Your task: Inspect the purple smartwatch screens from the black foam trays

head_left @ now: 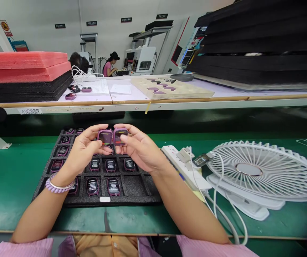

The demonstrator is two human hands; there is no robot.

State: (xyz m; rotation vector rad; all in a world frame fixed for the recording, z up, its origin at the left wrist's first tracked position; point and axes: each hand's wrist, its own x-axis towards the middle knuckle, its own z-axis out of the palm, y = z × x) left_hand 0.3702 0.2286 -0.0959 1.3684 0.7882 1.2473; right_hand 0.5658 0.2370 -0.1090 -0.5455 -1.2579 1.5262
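My left hand (85, 150) is closed on a purple smartwatch body (105, 137), screen facing me. Beside it, my right hand (138, 148) grips a second purple smartwatch (119, 136), its thumb laid on the screen. The two watches are side by side, almost touching, and both dark screens show small coloured marks. Beneath the hands lies a black foam tray (134, 186) with square pockets. Several purple watches sit in it, such as one watch (113, 186) in the front row with lit white text. Front pockets at the right hold no watch. My forearms hide part of the tray.
To the right are a white power strip (173, 157) with plugs and cables, and a white fan (249, 169) lying flat. A shelf (121, 101) crosses behind, bearing red foam (25, 66), black foam stacks (257, 46) and a pale tray (193, 92). Another person (110, 65) sits beyond.
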